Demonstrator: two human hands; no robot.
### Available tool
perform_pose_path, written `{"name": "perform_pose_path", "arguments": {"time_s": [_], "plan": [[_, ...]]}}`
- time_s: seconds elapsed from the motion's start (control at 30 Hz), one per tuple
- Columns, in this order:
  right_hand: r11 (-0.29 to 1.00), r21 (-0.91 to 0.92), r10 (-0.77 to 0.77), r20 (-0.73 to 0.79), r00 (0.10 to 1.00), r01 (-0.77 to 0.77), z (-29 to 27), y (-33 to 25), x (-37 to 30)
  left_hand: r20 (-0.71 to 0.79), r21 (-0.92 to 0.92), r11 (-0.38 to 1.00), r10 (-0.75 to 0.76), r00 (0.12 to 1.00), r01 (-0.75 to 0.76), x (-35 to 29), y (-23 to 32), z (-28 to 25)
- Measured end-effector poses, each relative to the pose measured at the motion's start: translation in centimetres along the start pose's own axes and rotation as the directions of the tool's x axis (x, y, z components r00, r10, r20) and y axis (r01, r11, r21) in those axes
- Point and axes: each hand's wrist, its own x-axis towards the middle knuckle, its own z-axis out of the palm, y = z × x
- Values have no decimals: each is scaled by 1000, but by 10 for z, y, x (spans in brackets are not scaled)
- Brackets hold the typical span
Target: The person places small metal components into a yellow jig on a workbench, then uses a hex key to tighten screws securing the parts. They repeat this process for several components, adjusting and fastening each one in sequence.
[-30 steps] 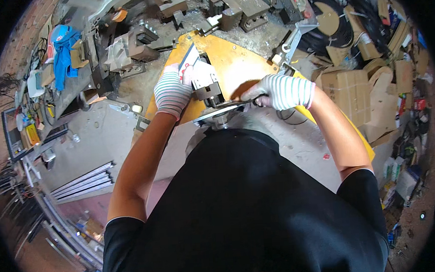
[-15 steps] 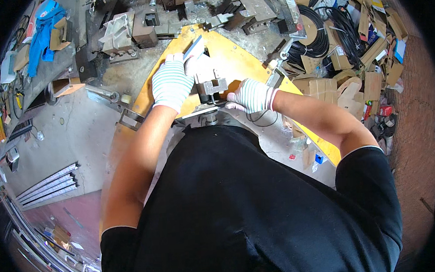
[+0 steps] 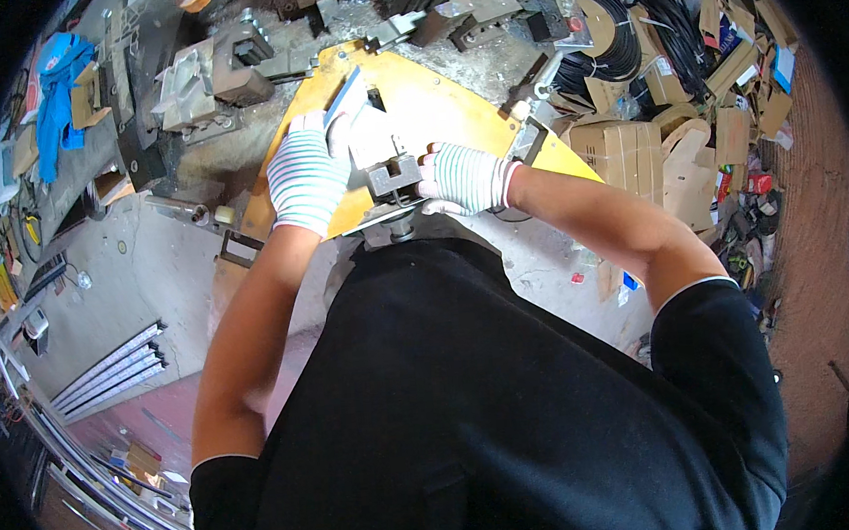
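My left hand [image 3: 308,175], in a white glove with green stripes, is closed around a flat piece with a blue edge [image 3: 342,95], which slants up from the yellow bench plate [image 3: 433,85]. To its right, a grey notched metal block [image 3: 394,176] stands near the plate's front edge. My right hand [image 3: 465,177], gloved alike, is at the block's right side with curled fingers and the thumb below them, gripping the block's edge. Glare whitens the surface behind the block. The palm side of both hands is hidden.
Metal blocks and clamps [image 3: 238,72] stand on the grey workbench behind the plate. Black cable coils [image 3: 605,35] and cardboard boxes [image 3: 622,151] crowd the right. A blue cloth [image 3: 59,98] lies at far left, above several long bars [image 3: 110,367] on the floor.
My right hand has shifted from the thin dark rod below the block up to the block's side. The view has shifted slightly; my left hand keeps its hold on the blue-edged piece.
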Motion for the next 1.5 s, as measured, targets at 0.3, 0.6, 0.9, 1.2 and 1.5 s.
{"name": "perform_pose_path", "arguments": {"time_s": [0.3, 0.6, 0.9, 1.2, 1.5], "plan": [[989, 96, 125, -106, 987, -115, 1, -4, -8, -103, -52, 998, 35, 994, -41, -2, 10, -2], [841, 439, 319, 68, 945, -316, 5, -23, -3, -69, 34, 998, -47, 997, 50, 1, 9, 10], [789, 585, 277, -67, 959, -187, 17, -11, -1, -21, 57, 988, -145, 989, 146, -2, 4, 11], [774, 611, 189, 29, 981, -168, 3, -3, 0, -28, -17, 981, -193, 981, 193, -4, -2, 13], [900, 408, 188, -43, 981, -154, 11, -27, 0, 9, 56, 983, -178, 984, 177, 0, 6, 9]]}}
